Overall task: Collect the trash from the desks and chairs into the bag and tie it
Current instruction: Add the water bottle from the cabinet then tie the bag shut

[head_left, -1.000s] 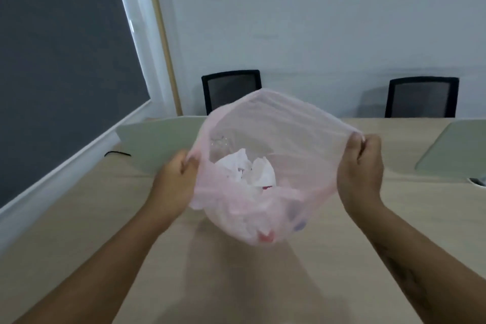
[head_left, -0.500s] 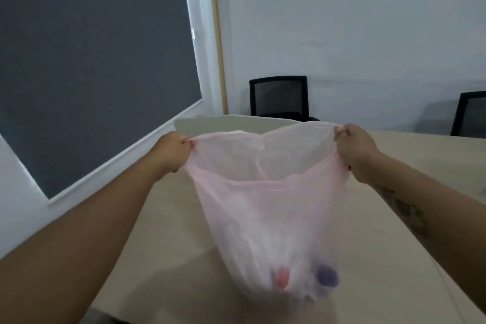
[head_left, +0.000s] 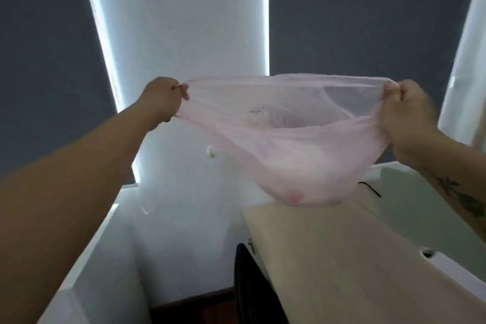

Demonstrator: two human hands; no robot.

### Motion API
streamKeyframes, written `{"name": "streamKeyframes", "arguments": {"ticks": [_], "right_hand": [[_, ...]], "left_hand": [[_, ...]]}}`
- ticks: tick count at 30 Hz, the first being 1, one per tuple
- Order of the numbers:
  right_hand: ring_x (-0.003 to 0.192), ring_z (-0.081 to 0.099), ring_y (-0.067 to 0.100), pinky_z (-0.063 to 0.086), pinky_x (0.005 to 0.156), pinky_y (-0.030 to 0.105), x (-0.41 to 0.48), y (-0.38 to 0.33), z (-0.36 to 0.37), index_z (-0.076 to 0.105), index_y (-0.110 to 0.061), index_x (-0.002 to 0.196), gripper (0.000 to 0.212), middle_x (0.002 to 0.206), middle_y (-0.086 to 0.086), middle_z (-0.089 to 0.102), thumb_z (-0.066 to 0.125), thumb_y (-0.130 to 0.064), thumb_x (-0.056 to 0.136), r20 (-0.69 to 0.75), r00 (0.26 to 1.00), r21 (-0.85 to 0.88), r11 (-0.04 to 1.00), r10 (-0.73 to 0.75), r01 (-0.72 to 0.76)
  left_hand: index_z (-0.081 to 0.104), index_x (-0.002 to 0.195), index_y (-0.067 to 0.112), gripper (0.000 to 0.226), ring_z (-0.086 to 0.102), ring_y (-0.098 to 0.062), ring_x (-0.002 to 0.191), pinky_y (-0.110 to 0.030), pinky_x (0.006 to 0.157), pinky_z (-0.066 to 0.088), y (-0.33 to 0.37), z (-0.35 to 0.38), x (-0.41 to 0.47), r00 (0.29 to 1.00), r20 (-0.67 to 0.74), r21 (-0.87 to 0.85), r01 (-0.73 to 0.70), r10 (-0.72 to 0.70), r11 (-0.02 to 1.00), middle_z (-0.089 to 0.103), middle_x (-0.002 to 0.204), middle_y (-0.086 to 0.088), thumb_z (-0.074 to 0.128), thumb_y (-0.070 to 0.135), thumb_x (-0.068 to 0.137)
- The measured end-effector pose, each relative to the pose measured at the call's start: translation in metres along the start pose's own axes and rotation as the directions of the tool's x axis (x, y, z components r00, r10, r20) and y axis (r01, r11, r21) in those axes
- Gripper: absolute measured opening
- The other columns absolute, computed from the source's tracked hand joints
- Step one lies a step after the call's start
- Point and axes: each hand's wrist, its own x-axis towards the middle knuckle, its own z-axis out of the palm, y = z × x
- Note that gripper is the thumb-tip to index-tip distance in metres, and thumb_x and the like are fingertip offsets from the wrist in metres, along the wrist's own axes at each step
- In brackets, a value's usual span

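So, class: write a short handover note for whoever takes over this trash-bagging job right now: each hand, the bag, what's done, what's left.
Left hand: grips the pink bag at one end of its mouth.
Right hand: grips the opposite end.
Bag: held in the air, mouth stretched wide, bottom hanging above the desk corner.
Done: some trash shows faintly inside.
Left: tie the bag, not yet knotted; whether more trash remains is not visible.

Trash (head_left: 302, 187) in bag (head_left: 265, 129) indistinct (motion blur)
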Motion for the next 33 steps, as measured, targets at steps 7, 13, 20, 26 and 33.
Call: {"name": "streamKeyframes", "arguments": {"ticks": [7,13,20,26,33], "right_hand": [[0.063,0.036,0.011,0.028,0.057,0.028,-0.091,-0.150,0.187,0.047,-0.014,0.085,0.030,0.073,-0.003,0.040,0.034,-0.034,0.103,0.268,0.941,0.380,0.920,-0.206,0.093],[0.074,0.044,0.017,0.036,0.057,0.018,-0.261,-0.269,0.327,0.054,-0.006,0.100,0.035,0.086,0.003,0.050,0.032,-0.032,0.104,0.519,0.774,0.534,0.845,-0.362,0.037],[0.066,0.042,0.019,0.033,0.057,0.031,-0.458,-0.347,0.471,0.053,-0.003,0.090,0.030,0.077,0.006,0.049,0.037,-0.026,0.101,0.743,0.547,0.538,0.831,-0.387,-0.144],[0.062,0.038,0.010,0.032,0.054,0.027,-0.531,-0.394,0.577,0.052,-0.011,0.088,0.029,0.071,-0.003,0.044,0.035,-0.030,0.103,0.821,0.444,0.494,0.837,-0.359,-0.237],[0.062,0.035,0.013,0.030,0.054,0.029,-0.547,-0.437,0.726,0.047,-0.011,0.084,0.029,0.069,-0.003,0.042,0.036,-0.031,0.102,0.789,0.460,0.570,0.765,-0.407,-0.300]], "left_hand": [[0.071,0.099,0.015,0.029,0.048,-0.027,0.055,-0.026,0.048,0.043,-0.129,-0.240,-0.072,0.919,-0.342,0.155,0.262,-0.197,0.952,0.056,0.081,-0.014,0.047,0.032,0.100],[0.060,0.092,0.016,0.008,0.053,-0.017,0.039,-0.020,0.040,0.037,-0.252,-0.396,-0.145,0.561,-0.488,-0.115,0.718,-0.669,0.686,0.051,0.075,-0.003,0.053,0.015,0.095],[0.060,0.122,0.001,0.039,0.060,-0.029,0.118,-0.032,0.095,0.049,-0.433,-0.504,-0.203,0.497,-0.699,0.318,0.860,-0.514,0.399,0.063,0.123,-0.013,0.067,0.011,0.085],[0.049,0.132,-0.009,0.046,0.052,-0.044,0.122,-0.028,0.060,0.040,-0.511,-0.539,-0.181,0.305,-0.765,-0.238,0.684,-0.568,0.689,0.053,0.134,-0.031,0.040,0.027,0.104],[0.063,0.083,0.026,0.028,0.063,-0.030,0.095,-0.040,0.087,0.052,-0.590,-0.574,-0.121,0.370,-0.885,0.075,0.714,-0.284,0.696,0.066,0.105,-0.010,0.044,0.043,0.094]]}}
